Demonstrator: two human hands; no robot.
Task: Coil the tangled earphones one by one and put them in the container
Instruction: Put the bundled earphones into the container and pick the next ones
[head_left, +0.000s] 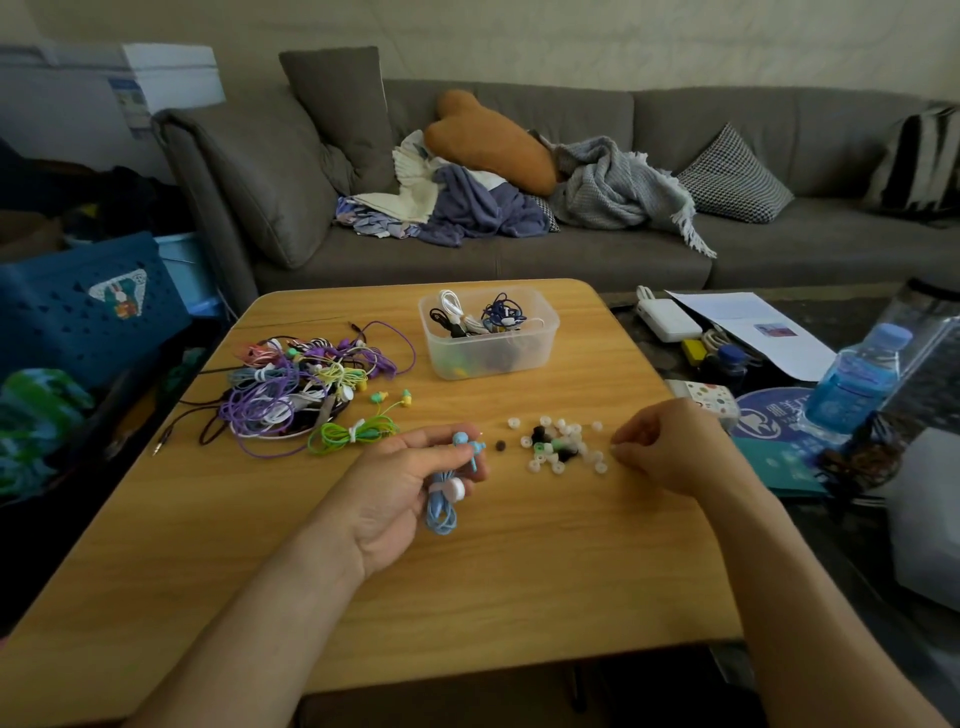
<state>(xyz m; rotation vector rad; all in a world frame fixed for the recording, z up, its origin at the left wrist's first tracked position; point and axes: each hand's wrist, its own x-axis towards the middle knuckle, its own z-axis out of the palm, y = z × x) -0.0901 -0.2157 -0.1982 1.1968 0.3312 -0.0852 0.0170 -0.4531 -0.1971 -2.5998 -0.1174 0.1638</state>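
The left hand (410, 483) lies palm up on the wooden table (519, 597) and grips a coiled blue earphone (448, 496), its buds between thumb and fingers. The right hand (670, 447) has curled fingers at the edge of a heap of loose ear tips (558, 447); whether it pinches one, I cannot tell. A tangled pile (301, 389) lies at the left, a green coil (353, 431) beside it. The container (488, 332), behind, holds several earphones.

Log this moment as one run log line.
left hand: holds coiled blue earphones | right hand: at ear tips | container: partly filled
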